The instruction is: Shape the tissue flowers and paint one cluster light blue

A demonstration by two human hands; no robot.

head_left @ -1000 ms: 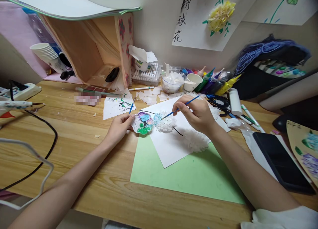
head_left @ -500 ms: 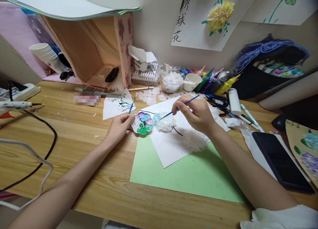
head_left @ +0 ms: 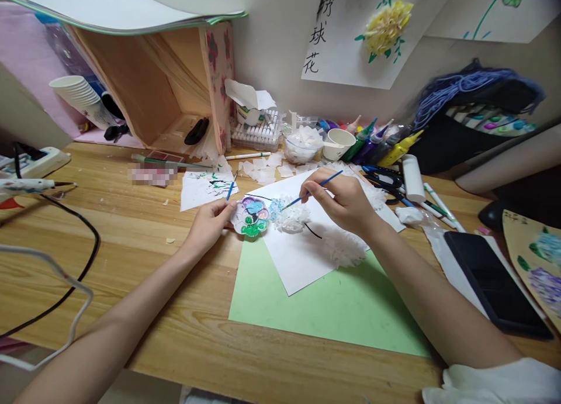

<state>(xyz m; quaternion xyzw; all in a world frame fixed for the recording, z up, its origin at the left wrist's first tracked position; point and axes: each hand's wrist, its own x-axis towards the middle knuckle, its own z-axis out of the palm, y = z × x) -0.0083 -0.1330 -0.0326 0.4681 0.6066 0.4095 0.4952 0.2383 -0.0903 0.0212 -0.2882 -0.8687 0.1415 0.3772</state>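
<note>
My right hand [head_left: 344, 202] pinches a thin blue paintbrush [head_left: 312, 192], its tip on a white tissue-paper flower [head_left: 289, 216] tinted blue at its left edge. The flower sits on a white sheet [head_left: 302, 258] that lies over a green sheet [head_left: 333, 310]. A second white tissue flower [head_left: 344, 247] lies just below my right wrist. My left hand [head_left: 208, 223] rests on the desk with its fingertips holding the edge of a small flower-shaped palette [head_left: 250, 215] with purple, blue and green paint.
Another blue brush [head_left: 232, 186] lies on a paint-stained paper [head_left: 205, 189]. Paint bottles [head_left: 377, 144], a paper cup [head_left: 339, 144], a bowl of tissue [head_left: 300, 147], scissors [head_left: 385, 179] and pens stand behind. A black phone [head_left: 495, 284] lies right; cables [head_left: 65, 258] and a glue gun [head_left: 26, 186] left.
My right hand and the brush have shifted slightly left over the tissue flower. My left hand stays on the palette.
</note>
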